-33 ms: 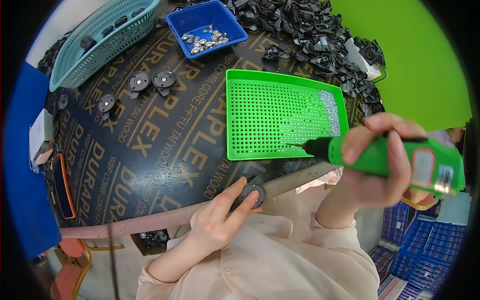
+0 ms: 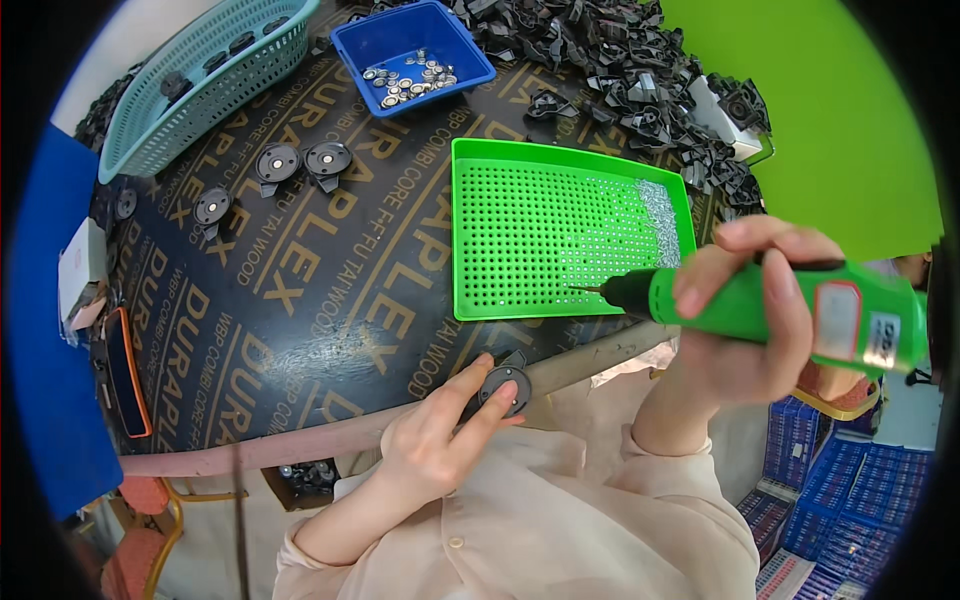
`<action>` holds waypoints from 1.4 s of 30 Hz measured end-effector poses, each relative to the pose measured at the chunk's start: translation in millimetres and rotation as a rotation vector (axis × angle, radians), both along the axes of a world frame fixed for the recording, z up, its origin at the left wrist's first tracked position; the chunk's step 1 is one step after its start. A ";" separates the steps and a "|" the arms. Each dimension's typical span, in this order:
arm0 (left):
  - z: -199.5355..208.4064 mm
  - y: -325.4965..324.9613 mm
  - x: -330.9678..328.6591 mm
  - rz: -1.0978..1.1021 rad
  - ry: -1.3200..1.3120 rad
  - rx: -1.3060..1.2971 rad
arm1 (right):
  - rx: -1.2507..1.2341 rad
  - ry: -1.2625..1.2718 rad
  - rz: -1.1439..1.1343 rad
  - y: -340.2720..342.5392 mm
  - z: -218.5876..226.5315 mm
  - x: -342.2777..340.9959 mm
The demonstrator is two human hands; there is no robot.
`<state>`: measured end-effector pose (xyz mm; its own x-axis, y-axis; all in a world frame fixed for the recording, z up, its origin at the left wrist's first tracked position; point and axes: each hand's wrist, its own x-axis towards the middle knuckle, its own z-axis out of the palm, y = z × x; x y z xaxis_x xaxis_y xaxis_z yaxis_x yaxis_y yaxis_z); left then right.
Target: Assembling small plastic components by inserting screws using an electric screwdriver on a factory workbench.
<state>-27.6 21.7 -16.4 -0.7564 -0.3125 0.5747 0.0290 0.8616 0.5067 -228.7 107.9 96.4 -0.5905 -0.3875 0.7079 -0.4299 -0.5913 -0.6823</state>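
In my right hand (image 2: pixel 750 310) I grip a green electric screwdriver (image 2: pixel 735 305), held nearly level with its black nose pointing left. Its thin bit reaches over the front right part of a green perforated tray (image 2: pixel 500 313). Small silver screws (image 2: pixel 658 222) stand in many of the tray's holes and lie heaped along its right end. My left hand (image 2: pixel 435 435) holds a round black plastic part (image 2: pixel 503 392) at the table's front edge, with fingers pressed on its disc. A short tab sticks out from the far side of this part.
Three similar black parts (image 2: pixel 277 163) lie at the left of the dark table (image 2: pixel 330 350). Behind them stand a light blue basket (image 2: pixel 150 130) and a blue bin (image 2: pixel 410 104) of metal discs. Many black parts (image 2: pixel 630 70) are piled at the back right. An orange-edged phone (image 2: pixel 125 375) lies at far left.
The screwdriver and my right hand have shifted slightly to the left, the bit staying low over the tray. My left hand and the black part look unmoved.
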 end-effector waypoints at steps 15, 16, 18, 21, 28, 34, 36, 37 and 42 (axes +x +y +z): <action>-1.3 0.0 1.4 0.003 0.001 0.021 | 0.117 0.011 -0.050 -8.1 -13.0 0.1; -1.9 -0.2 1.3 0.003 0.007 0.018 | 0.122 0.006 -0.061 -9.2 -12.9 1.1; -2.3 -0.4 1.9 0.006 0.006 0.017 | 0.127 -0.001 -0.068 -9.9 -12.1 2.2; -2.7 -1.7 1.7 0.009 0.016 0.016 | 0.139 0.083 -0.160 -6.3 -7.4 5.2; -9.1 -4.6 0.8 0.015 0.053 -0.091 | 0.086 0.044 0.433 15.9 12.1 50.8; -3.0 -5.7 2.6 -0.006 0.014 -0.075 | 0.285 0.044 0.451 11.2 6.7 54.9; -0.3 -5.2 2.3 -0.001 0.007 -0.075 | 0.277 0.036 0.462 8.1 6.1 55.9; 0.6 -5.0 2.3 0.003 -0.001 -0.078 | 0.274 0.054 0.472 6.7 6.5 56.1; -2.3 -5.4 2.6 -0.012 -0.005 -0.105 | 0.351 0.159 0.608 -1.2 14.2 52.1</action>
